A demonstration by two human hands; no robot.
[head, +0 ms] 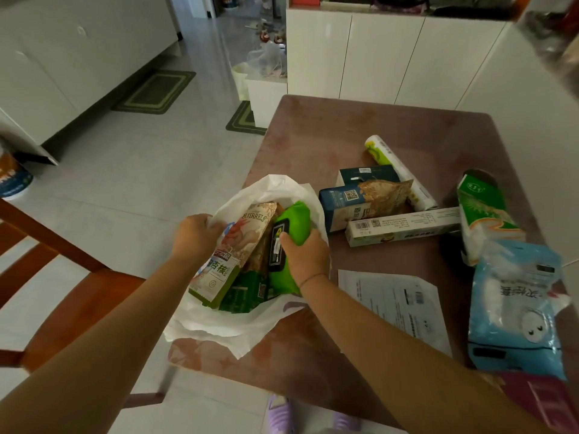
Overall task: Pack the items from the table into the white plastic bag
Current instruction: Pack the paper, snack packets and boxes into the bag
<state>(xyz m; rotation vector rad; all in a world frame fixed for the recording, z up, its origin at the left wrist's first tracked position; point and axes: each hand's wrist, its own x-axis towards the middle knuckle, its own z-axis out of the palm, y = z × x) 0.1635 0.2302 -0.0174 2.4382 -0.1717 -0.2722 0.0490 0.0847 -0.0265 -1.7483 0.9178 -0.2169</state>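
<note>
Table (369, 136): left hand (195, 234) grips white bag (219, 324) rim; right hand (305, 255) grasps green pack (294, 220).

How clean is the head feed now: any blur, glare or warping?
Head view: centre sharp, print on the snack packet in the white bag legible; edges bow from the wide lens, stretching the blue pack; top right corner smeared; light dim and even, soft sheen on the floor.

the plastic bag (219, 324) is white. the pouch (294, 220) in it is bright green with a black label. the snack packet (250, 236) is tan and cream, the flat packet (242, 292) dark green. the table (329, 136) is mottled dusty pink. a carton (336, 208) is dark blue, a soft pack (513, 308) pale blue and white, and the floor mats (155, 91) are green-banded.
</note>
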